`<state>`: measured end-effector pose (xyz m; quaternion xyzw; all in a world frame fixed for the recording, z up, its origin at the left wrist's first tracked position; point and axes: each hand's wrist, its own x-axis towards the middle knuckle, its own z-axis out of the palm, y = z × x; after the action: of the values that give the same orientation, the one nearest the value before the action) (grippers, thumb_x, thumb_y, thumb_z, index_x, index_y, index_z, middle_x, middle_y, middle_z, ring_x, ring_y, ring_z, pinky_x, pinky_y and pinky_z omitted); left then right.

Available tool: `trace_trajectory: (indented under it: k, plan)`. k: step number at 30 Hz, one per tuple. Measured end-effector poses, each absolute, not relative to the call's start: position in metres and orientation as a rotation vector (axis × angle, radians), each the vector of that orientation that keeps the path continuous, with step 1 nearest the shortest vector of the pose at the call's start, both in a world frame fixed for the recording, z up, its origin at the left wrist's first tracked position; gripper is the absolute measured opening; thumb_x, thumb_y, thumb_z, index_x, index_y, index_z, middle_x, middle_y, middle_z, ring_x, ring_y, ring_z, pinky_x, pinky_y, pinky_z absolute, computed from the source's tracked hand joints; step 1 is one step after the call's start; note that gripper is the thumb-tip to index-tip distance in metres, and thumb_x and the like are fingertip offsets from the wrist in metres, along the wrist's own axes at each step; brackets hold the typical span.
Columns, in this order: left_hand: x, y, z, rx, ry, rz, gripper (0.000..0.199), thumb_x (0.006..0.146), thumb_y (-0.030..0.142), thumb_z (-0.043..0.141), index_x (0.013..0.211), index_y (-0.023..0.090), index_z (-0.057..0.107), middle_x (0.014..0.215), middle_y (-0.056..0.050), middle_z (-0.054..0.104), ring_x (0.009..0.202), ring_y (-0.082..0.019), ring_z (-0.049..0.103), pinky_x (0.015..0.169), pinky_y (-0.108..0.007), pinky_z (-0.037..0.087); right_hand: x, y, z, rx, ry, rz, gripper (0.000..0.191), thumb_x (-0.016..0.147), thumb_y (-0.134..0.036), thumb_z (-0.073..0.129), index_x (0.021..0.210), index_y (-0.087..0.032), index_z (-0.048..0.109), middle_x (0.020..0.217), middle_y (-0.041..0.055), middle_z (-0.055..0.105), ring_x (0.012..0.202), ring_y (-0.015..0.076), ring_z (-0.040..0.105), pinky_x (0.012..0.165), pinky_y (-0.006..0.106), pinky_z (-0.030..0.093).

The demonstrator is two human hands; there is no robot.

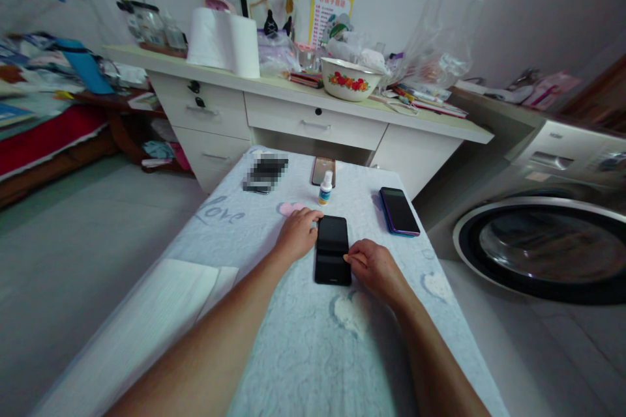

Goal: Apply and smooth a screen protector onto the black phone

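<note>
A black smartphone (333,267) lies flat on the cloth-covered table, its dark screen facing up. My left hand (297,234) is at its upper left edge, fingers curled against the corner and holding it. At the right edge my right hand (375,267) has its thumb and fingers pinched together, the tips touching the phone's side; whatever they may hold is too small to make out. Just beyond the phone stands a small white spray bottle (325,189) with a blue and orange label. Behind the bottle lies a brownish-gold phone (317,169).
To the right, dark phones (400,211) appear stacked. A blurred-out dark item (265,173) lies at the far left, white folded sheets (171,300) nearer. Beyond the table stands a white desk (293,104) with a flowered bowl (349,80); a washing machine (533,163) is at right.
</note>
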<state>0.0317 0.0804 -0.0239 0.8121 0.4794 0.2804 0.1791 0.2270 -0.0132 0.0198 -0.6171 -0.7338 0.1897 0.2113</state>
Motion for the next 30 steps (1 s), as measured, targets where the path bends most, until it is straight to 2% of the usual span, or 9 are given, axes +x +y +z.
trace_trajectory:
  k: [6, 15, 22, 26, 30]
  plan:
    - [0.032, 0.080, -0.023, 2.296, 1.349, 0.802, 0.040, 0.071, 0.005, 0.050, 0.107, 0.020, 0.061, 0.105, -0.006, 0.064, 0.100, -0.020, 0.057, 0.093, -0.035, 0.043, 0.228, -0.014, 0.018, -1.671, -2.045, 0.569, 0.010, 0.082, -0.024, 0.056, 0.079, -0.019, 0.065, 0.076, 0.0022, 0.064, 0.069, 0.0147, 0.058, 0.064, 0.023, 0.040]
    - [0.032, 0.079, -0.021, 2.299, 1.354, 0.811, 0.040, 0.071, 0.005, 0.050, 0.106, 0.019, 0.061, 0.104, -0.006, 0.064, 0.099, -0.020, 0.057, 0.091, -0.035, 0.043, 0.232, -0.026, 0.028, -1.547, -2.098, 0.995, 0.010, 0.081, -0.025, 0.058, 0.073, -0.020, 0.060, 0.057, -0.0050, 0.053, 0.052, 0.0092, 0.046, 0.051, 0.020, 0.032]
    - [0.032, 0.079, -0.022, 2.308, 1.361, 0.797, 0.040, 0.072, 0.005, 0.049, 0.107, 0.019, 0.061, 0.103, -0.005, 0.064, 0.100, -0.020, 0.057, 0.092, -0.035, 0.043, 0.239, -0.026, 0.021, -1.449, -1.972, 1.383, 0.005, 0.079, -0.023, 0.057, 0.077, -0.019, 0.058, 0.059, -0.0046, 0.054, 0.052, 0.0084, 0.045, 0.048, 0.018, 0.030]
    - [0.032, 0.079, -0.022, 2.313, 1.352, 0.798, 0.039, 0.072, 0.005, 0.049, 0.107, 0.019, 0.060, 0.104, -0.005, 0.064, 0.101, -0.020, 0.057, 0.092, -0.034, 0.043, 0.240, -0.023, 0.018, -1.477, -1.941, 1.377, 0.009, 0.079, -0.026, 0.060, 0.076, -0.018, 0.058, 0.059, -0.0043, 0.052, 0.052, 0.0080, 0.043, 0.047, 0.018, 0.028]
    - [0.032, 0.079, -0.022, 2.302, 1.362, 0.803, 0.040, 0.072, 0.005, 0.049, 0.107, 0.020, 0.060, 0.104, -0.005, 0.064, 0.100, -0.019, 0.057, 0.092, -0.034, 0.043, 0.239, -0.021, 0.015, -1.538, -1.941, 1.174, 0.010, 0.079, -0.028, 0.061, 0.077, -0.019, 0.058, 0.058, -0.0051, 0.050, 0.051, 0.0080, 0.041, 0.048, 0.019, 0.028]
